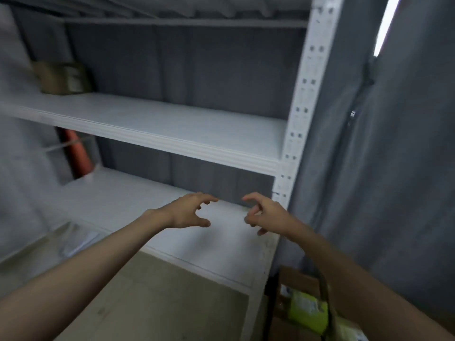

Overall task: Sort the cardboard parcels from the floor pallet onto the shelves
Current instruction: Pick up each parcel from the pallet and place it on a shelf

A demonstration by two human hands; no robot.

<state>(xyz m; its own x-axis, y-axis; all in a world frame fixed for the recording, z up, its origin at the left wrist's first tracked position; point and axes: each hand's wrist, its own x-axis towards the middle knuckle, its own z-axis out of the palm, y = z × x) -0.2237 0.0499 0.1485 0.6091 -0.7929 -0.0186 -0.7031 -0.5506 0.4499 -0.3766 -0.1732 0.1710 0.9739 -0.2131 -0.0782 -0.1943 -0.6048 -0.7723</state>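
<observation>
A tall white metal shelving unit (157, 134) fills the view. A blurred brown cardboard parcel (61, 77) sits at the far left end of its middle shelf. Above the lower shelf's right end, the left hand (188, 211) and right hand (264, 214) hover with fingers loosely curled, holding nothing.

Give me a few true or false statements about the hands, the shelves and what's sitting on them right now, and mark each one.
1. Both hands are empty. True: the left hand and right hand hold nothing, fingers loosely spread.
2. A parcel sits on the upper shelf, far left. True.
3. The hands hover over the upper shelf. False: they are over the lower shelf.
4. An orange cone stands at the lower shelf's left end. True.
5. The upper shelf is packed with parcels. False: only one shows.
</observation>
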